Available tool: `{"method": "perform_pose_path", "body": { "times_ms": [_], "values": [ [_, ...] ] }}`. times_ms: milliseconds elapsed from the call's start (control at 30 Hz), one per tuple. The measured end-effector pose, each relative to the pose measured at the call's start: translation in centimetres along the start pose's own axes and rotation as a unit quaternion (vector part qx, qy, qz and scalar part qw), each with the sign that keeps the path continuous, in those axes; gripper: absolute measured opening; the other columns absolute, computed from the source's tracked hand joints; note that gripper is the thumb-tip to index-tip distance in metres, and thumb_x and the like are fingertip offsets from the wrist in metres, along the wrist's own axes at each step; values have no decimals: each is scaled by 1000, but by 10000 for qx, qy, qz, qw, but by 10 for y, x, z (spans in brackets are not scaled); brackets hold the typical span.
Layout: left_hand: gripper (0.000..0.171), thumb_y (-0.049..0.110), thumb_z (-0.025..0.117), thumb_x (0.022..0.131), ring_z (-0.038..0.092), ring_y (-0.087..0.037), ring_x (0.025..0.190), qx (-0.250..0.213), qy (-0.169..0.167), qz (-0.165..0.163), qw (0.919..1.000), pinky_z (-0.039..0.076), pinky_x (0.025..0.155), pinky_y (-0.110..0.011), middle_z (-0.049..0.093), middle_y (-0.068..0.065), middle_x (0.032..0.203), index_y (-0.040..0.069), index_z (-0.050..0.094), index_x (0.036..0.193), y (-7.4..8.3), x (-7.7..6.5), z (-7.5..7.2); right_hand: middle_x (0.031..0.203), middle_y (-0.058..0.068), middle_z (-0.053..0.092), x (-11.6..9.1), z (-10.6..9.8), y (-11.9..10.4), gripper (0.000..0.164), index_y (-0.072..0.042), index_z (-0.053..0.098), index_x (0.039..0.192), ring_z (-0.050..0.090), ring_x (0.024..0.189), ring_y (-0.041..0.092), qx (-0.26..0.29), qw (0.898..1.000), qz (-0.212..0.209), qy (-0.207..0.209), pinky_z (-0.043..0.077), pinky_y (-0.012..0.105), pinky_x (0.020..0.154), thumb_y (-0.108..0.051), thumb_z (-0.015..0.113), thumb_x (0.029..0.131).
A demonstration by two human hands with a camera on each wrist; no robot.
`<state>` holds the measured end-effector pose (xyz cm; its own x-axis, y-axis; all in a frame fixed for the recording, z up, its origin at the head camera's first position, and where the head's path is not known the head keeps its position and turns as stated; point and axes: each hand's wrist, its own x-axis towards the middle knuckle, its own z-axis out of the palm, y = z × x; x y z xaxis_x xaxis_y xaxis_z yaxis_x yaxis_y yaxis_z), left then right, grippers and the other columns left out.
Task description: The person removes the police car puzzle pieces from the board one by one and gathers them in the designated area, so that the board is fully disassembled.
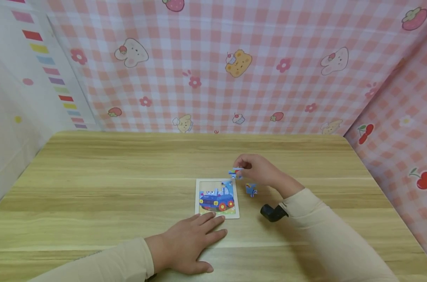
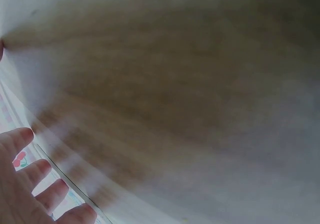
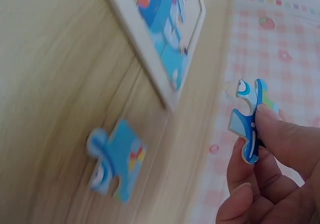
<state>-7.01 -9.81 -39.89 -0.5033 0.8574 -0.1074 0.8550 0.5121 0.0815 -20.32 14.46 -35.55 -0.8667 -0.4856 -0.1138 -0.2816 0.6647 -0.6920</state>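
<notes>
A jigsaw puzzle board with a pale rim lies on the table, showing a blue cartoon vehicle with red and yellow wheels. Bare backing shows in its upper part. My left hand rests palm down with fingers spread, fingertips at the board's lower rim. In my right hand, thumb and fingers pinch a blue-and-white puzzle piece near the board's upper right corner. Another puzzle piece, blue with a red-and-yellow patch, lies right of the board. The left wrist view is mostly blurred surface, with fingers at its edge.
The wood-grain table extends to both sides and behind the board. Pink checked cloth hangs at the back and right, and a pale cloth at the left. A black bent device sticks out at the right cuff.
</notes>
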Motion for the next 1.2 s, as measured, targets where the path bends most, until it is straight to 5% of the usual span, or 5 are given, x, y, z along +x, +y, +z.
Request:
{"method": "perform_pose_path", "body": {
  "times_ms": [500, 1200],
  "values": [
    [75, 63, 51, 88, 34, -27, 140, -35, -186, -147, 9997, 39, 106, -44, 33, -7, 155, 20, 39, 148, 2, 0, -3, 89, 8, 57, -18, -26, 32, 9, -1, 64, 100, 49, 82, 20, 61, 9998, 77, 175, 44, 31, 71, -3, 62, 92],
    [75, 64, 51, 87, 35, -27, 139, 30, -51, -96, 9999, 40, 105, -43, 34, -7, 154, 20, 41, 147, 1, 0, 0, 84, 2, 62, -39, -36, 62, 5, -2, 65, 92, 52, 79, 16, 40, 9994, 266, -211, 45, 29, 73, -3, 66, 88]
  ]
}}
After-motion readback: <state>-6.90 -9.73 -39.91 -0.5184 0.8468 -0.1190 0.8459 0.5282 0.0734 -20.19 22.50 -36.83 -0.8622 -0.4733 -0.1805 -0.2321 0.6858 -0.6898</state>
